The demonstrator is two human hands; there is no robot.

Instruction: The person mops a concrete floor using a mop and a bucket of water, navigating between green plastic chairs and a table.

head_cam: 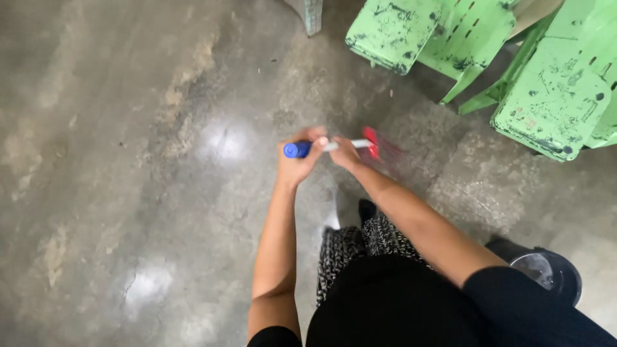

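Black clothing (392,302) fills the lower frame; both hands, left hand (297,160) and right hand (344,153), close fingers on the broom handle (334,146), whose red bristles (379,146) may, I judge, snag the green metal furniture (553,96) at upper right.

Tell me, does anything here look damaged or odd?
Yes. The green metal benches at the upper right are badly worn, with paint chipped off in dark patches. The concrete floor is stained and blotchy. The broom, gripped by the left hand and right hand, looks blurred.

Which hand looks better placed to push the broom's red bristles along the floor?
Probably the right hand: it grips the white broom handle nearer the red bristles. The left hand holds the blue top end.
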